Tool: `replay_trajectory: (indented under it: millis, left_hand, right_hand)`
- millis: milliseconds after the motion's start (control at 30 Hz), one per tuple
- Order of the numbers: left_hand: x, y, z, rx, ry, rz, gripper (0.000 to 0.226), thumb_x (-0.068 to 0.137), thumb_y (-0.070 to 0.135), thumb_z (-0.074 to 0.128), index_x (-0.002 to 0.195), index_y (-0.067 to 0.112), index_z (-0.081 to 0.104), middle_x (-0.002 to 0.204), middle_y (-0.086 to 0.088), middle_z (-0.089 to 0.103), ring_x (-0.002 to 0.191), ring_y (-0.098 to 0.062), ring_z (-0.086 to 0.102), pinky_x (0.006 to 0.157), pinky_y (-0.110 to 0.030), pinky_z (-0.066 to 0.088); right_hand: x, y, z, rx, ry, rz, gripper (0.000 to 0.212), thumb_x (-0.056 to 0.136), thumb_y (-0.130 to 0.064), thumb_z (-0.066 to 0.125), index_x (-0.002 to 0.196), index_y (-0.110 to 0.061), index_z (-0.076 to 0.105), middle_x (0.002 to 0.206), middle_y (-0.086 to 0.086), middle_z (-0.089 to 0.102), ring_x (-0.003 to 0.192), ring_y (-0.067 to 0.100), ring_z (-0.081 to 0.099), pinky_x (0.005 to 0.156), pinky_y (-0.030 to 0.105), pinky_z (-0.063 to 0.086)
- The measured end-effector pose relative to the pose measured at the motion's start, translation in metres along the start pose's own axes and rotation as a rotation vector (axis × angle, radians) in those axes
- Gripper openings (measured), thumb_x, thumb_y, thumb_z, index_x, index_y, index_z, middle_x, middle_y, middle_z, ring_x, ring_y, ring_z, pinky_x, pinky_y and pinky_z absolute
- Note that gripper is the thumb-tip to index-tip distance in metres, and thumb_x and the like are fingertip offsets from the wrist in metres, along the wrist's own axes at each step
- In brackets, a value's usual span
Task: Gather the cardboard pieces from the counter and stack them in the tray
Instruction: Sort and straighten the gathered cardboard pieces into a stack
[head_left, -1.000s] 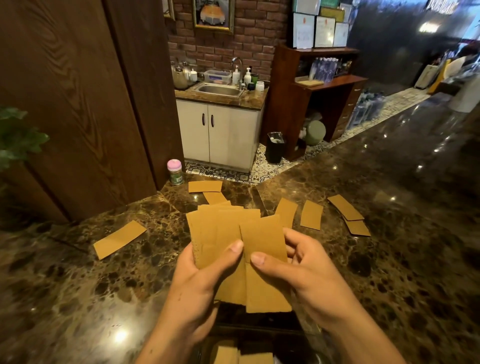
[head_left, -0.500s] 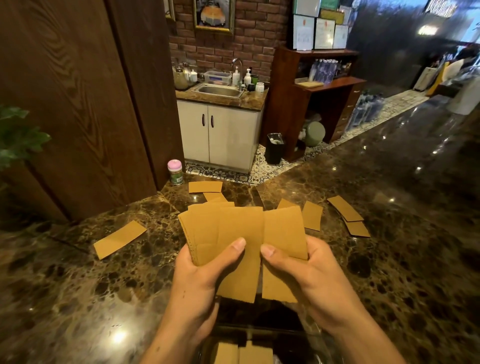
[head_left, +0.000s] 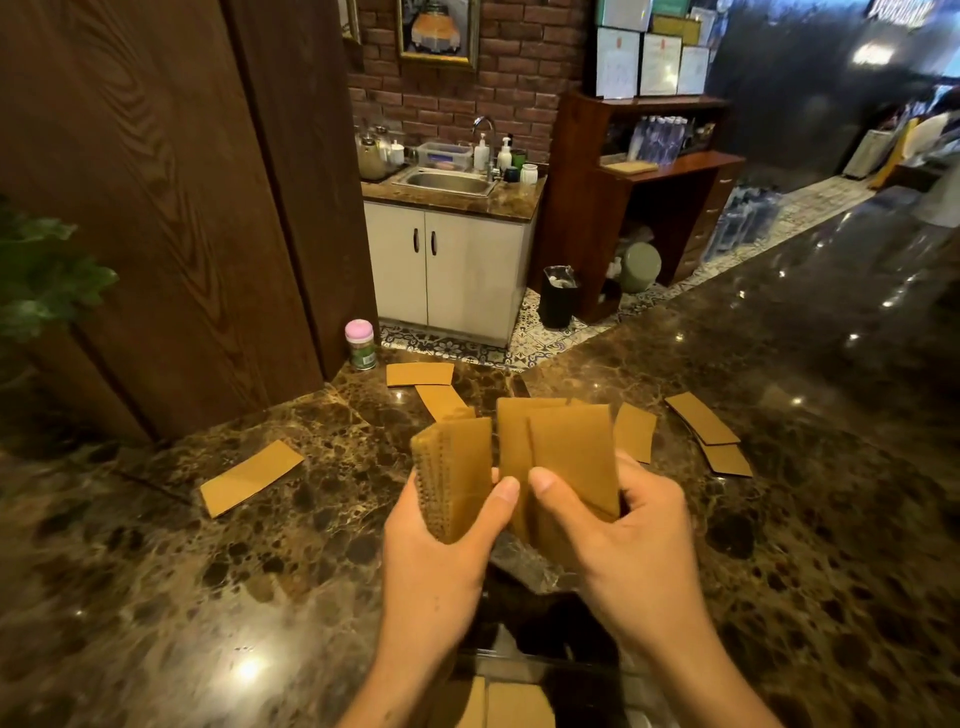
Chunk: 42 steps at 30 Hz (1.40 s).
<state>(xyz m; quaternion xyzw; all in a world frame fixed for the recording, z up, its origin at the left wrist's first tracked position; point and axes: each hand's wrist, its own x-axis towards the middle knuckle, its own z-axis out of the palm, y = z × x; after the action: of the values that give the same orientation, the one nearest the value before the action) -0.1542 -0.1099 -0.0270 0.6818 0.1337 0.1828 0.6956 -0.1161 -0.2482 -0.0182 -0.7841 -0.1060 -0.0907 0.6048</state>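
My left hand (head_left: 441, 551) grips a thick stack of tan cardboard pieces (head_left: 457, 478) seen edge-on. My right hand (head_left: 623, 540) holds a few flat cardboard pieces (head_left: 566, 457) just beside that stack, above the counter. Loose pieces lie on the dark marble counter (head_left: 156, 597): one at the left (head_left: 251, 478), two at the far middle (head_left: 420, 373), one behind my right hand (head_left: 635, 432) and two overlapping at the right (head_left: 702, 418). The dark tray (head_left: 587, 675) sits at the bottom edge below my wrists, with cardboard pieces (head_left: 511, 704) in it.
A small jar with a pink lid (head_left: 360, 344) stands at the counter's far edge by the wooden wall panel (head_left: 156, 208). A green plant (head_left: 41, 270) is at the left. Beyond the counter are a sink cabinet (head_left: 452, 270) and a black bin (head_left: 558, 296).
The fanned-out pieces have been drawn together: my left hand now holds them as an edge-on stack, and my right hand's pieces have moved up close beside it.
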Motion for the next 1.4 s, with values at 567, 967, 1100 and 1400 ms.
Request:
replay_trajectory:
  millis: [567, 967, 1100, 1400]
  left_hand:
    - [-0.001, 0.008, -0.015, -0.355, -0.357, -0.34, 0.045, 0.067, 0.006, 0.079, 0.11, 0.015, 0.067, 0.104, -0.016, 0.076, 0.095, -0.034, 0.073, 0.073, -0.041, 0.061]
    - [0.008, 0.007, -0.023, -0.398, -0.142, -0.205, 0.049, 0.053, 0.014, 0.086, 0.099, 0.014, 0.071, 0.094, -0.013, 0.077, 0.084, -0.028, 0.074, 0.063, -0.032, 0.06]
    - [0.012, 0.013, -0.029, -0.328, -0.326, -0.244, 0.031, 0.064, 0.01, 0.082, 0.094, 0.015, 0.075, 0.099, -0.02, 0.075, 0.084, -0.032, 0.073, 0.064, -0.038, 0.061]
    - [0.006, 0.011, -0.023, -0.451, -0.285, -0.322, 0.037, 0.078, 0.014, 0.069, 0.114, 0.006, 0.068, 0.107, -0.019, 0.074, 0.092, -0.029, 0.073, 0.07, -0.035, 0.062]
  right_hand:
    - [0.019, -0.01, -0.025, 0.236, -0.317, 0.162, 0.041, 0.083, -0.026, 0.079, 0.122, -0.022, 0.066, 0.113, 0.0, 0.077, 0.103, 0.018, 0.075, 0.085, 0.04, 0.063]
    - [0.023, -0.012, -0.045, 0.067, -0.528, 0.135, 0.042, 0.078, -0.02, 0.083, 0.118, -0.023, 0.07, 0.104, -0.004, 0.077, 0.091, 0.009, 0.073, 0.075, 0.021, 0.057]
    - [0.031, -0.013, -0.053, 0.028, -0.509, 0.112, 0.075, 0.067, -0.021, 0.092, 0.134, -0.037, 0.061, 0.119, -0.012, 0.073, 0.109, 0.004, 0.07, 0.089, 0.02, 0.056]
    - [0.033, -0.007, -0.05, 0.081, -0.466, 0.182, 0.033, 0.076, -0.024, 0.083, 0.106, -0.017, 0.075, 0.093, 0.0, 0.08, 0.083, 0.011, 0.076, 0.072, 0.026, 0.057]
